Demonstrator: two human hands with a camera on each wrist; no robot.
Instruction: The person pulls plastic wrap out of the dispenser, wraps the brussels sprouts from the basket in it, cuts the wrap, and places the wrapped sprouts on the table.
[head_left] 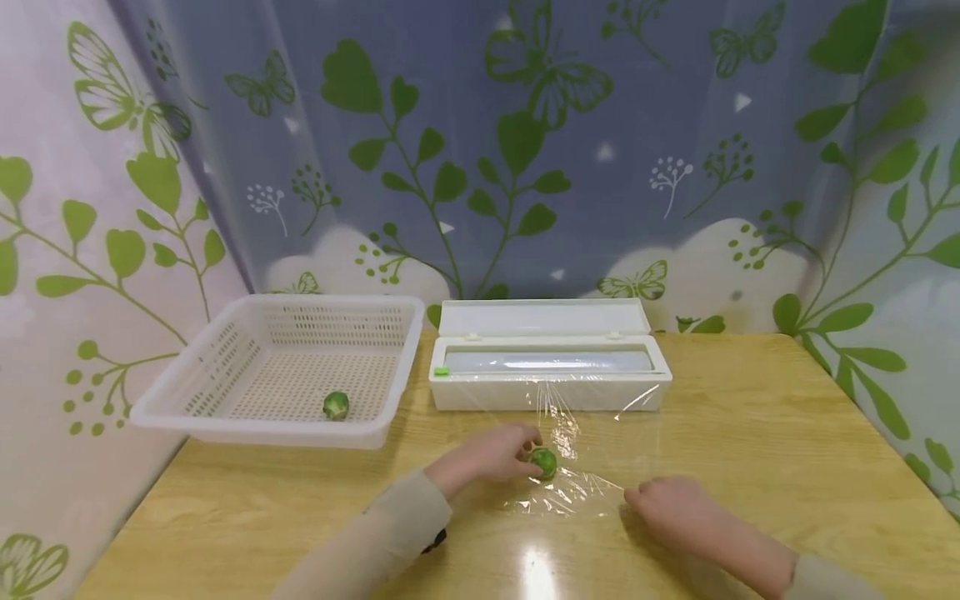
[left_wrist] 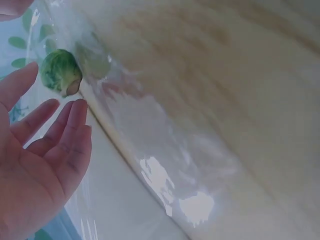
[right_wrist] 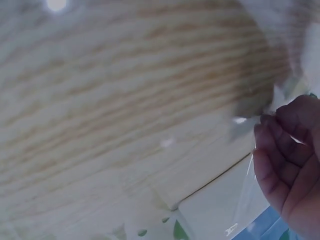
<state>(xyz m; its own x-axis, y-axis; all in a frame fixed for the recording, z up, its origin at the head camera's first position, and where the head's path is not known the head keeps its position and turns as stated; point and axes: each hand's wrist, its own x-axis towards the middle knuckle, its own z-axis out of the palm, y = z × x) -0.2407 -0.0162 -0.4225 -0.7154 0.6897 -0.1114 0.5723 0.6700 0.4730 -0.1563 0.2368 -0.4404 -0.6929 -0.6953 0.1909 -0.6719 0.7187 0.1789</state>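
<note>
Two sprouts: one sprout appeared to lie on clear film over the middle of the worktop; the other sprout sat in the basket's near right corner.
Left hand: this hand was beside the film's sprout, fingers loosely spread and gripping nothing; the left wrist view showed a gap, so it was probably setting or steadying the sprout there.
Right hand: this hand pinched the film's near right corner, probably to keep the sheet stretched flat and stop it curling back.
Box: the white box stood near the worktop's far edge, lid raised, likely so the roll could feed film toward the person.
Basket: the white basket occupied the far left corner, presumably to hold sprouts within the left hand's reach, clear of the sheet.
</note>
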